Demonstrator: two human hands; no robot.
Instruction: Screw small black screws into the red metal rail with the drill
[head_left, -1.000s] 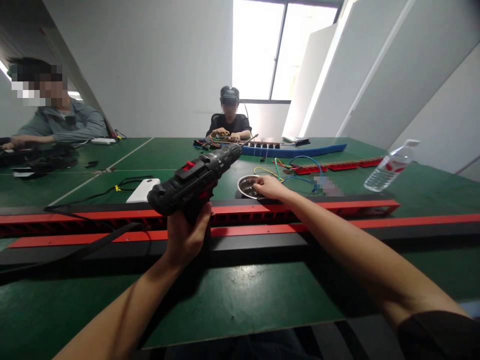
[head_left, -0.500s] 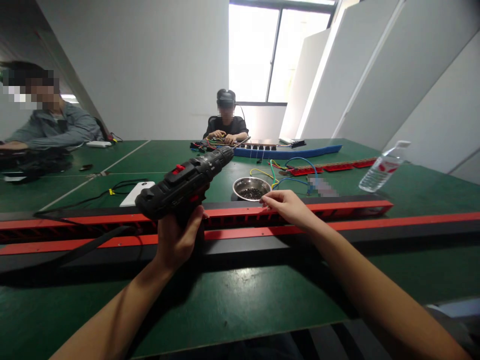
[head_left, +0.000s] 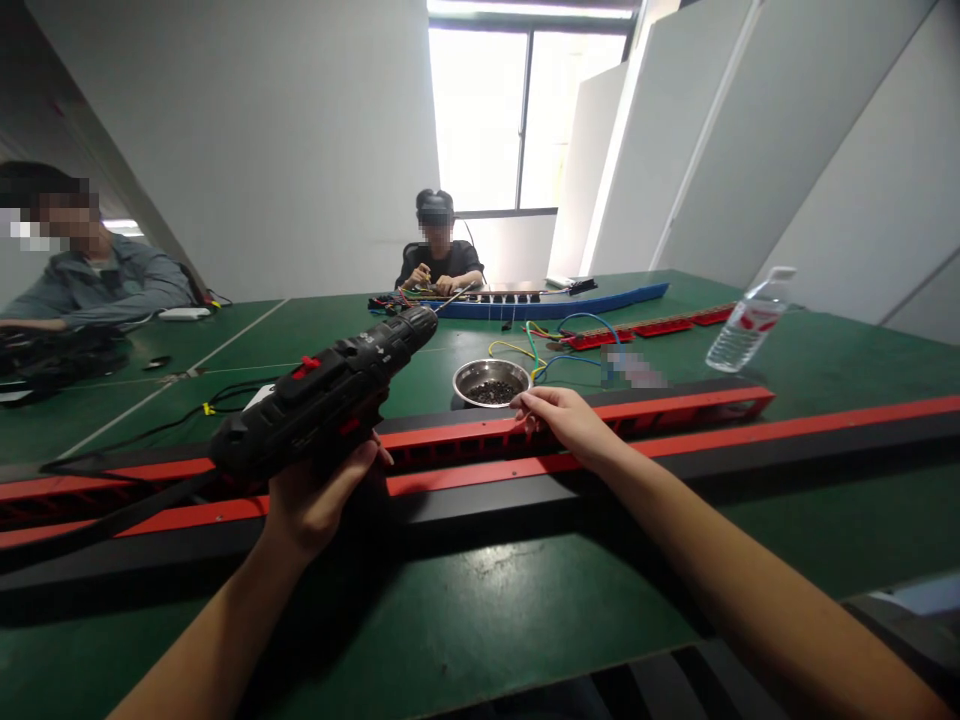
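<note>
My left hand (head_left: 319,505) is wrapped round the grip of a black cordless drill (head_left: 330,390) with red switches. The drill is held over the rails, its long bit tilted up and pointing away to the right. Fingers of my right hand (head_left: 562,418) are pinched together beside a steel bowl (head_left: 463,388) holding many small dark screws (head_left: 495,391). Whatever is between those fingertips is too small to make out. Beneath both hands lie two long red-and-black rails, the far rail (head_left: 652,412) and the near rail (head_left: 450,477), running side by side across the table.
A tilted water bottle (head_left: 750,322) stands on the right. Coloured wires (head_left: 534,345), red strips (head_left: 660,328) and a long blue strip (head_left: 622,300) lie beyond the bowl. A black cable (head_left: 135,415) trails at left. One person (head_left: 442,262) sits opposite, another person (head_left: 124,275) at far left.
The drill in my left hand has shifted left and closer to me. My right hand has stayed pinched near the bowl. The whole view has turned slightly.
</note>
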